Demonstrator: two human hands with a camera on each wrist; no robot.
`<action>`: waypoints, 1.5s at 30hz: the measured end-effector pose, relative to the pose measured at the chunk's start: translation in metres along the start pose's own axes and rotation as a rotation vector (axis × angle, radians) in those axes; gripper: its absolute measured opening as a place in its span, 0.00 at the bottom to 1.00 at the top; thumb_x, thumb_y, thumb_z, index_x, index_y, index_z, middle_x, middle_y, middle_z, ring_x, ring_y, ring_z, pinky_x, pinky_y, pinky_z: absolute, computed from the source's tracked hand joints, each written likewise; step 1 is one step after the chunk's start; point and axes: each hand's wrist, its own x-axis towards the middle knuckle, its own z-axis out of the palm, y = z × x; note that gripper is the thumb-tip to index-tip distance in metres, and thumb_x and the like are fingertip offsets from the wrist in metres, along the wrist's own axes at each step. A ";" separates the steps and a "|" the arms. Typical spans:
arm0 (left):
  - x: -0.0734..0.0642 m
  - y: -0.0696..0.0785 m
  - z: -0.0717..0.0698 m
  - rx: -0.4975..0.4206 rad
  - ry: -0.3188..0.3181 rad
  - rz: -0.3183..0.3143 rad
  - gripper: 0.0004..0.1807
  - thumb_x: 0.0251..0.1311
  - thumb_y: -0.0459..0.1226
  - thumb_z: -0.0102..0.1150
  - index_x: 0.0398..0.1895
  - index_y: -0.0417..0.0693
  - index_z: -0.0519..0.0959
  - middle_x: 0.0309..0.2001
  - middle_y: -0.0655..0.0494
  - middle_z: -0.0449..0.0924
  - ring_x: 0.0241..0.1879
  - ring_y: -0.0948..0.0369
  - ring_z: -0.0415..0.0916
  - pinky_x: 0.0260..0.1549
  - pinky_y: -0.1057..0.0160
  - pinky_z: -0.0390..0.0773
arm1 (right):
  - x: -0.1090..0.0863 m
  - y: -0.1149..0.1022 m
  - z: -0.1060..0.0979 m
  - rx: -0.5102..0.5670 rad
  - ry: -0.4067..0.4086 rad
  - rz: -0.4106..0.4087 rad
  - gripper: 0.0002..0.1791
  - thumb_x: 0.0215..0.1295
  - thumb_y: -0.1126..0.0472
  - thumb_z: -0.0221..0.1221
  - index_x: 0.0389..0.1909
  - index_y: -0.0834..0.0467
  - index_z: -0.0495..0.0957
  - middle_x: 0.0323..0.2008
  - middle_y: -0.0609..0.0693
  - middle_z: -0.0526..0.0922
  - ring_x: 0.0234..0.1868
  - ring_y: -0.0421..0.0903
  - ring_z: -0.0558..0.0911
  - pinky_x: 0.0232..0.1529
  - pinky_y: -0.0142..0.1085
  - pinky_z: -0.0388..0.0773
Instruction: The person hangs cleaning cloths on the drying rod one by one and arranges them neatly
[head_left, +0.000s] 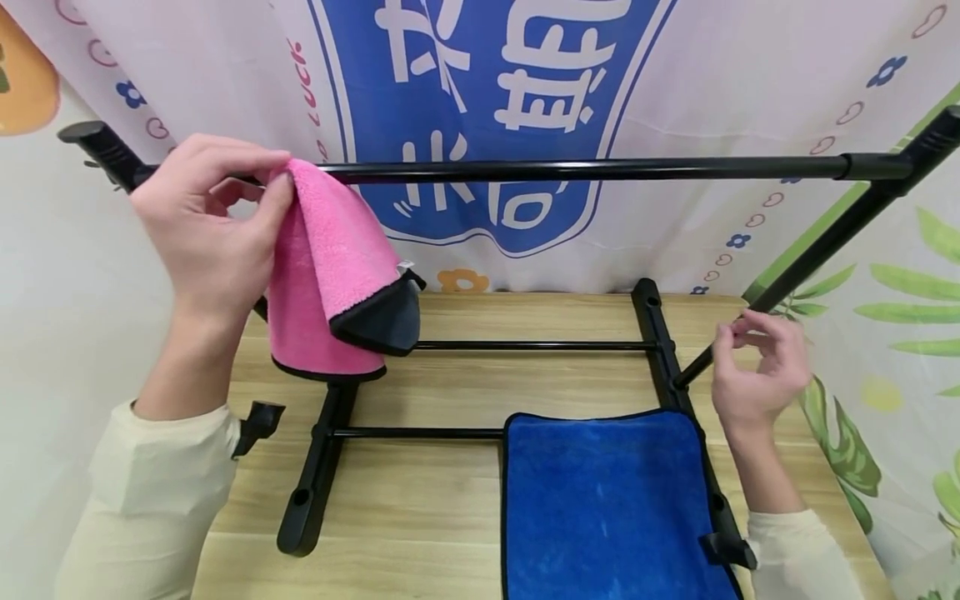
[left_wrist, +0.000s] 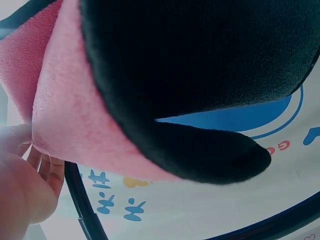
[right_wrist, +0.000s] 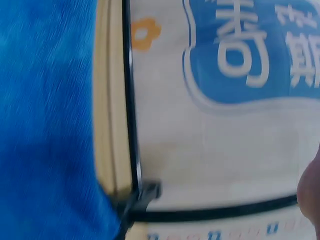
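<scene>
My left hand (head_left: 217, 200) pinches a pink towel (head_left: 345, 242) by its top edge at the left end of the rack's upper bar (head_left: 495, 171). The towel hangs folded, with black trim and a dark corner turned outward. In the left wrist view, the pink cloth (left_wrist: 95, 115) and its dark side fill much of the picture, with my fingers at its edge. My right hand (head_left: 761, 375) is beside the rack's right post (head_left: 825, 242), fingers loosely bent and nothing seen between them. Whether it touches the post I cannot tell.
A blue towel (head_left: 607, 508) with dark edging lies over the right part of the rack's lower bars. The black rack's left foot (head_left: 311, 500) stands on the wooden table (head_left: 405, 517). Behind it hangs a printed curtain (head_left: 675, 233).
</scene>
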 end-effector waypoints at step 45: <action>-0.002 0.004 -0.005 0.044 -0.027 0.024 0.04 0.57 0.24 0.66 0.34 0.29 0.88 0.34 0.62 0.84 0.34 0.61 0.79 0.33 0.75 0.81 | -0.046 -0.095 0.215 0.416 -1.035 0.767 0.20 0.76 0.66 0.58 0.64 0.67 0.75 0.51 0.66 0.85 0.36 0.48 0.89 0.31 0.33 0.85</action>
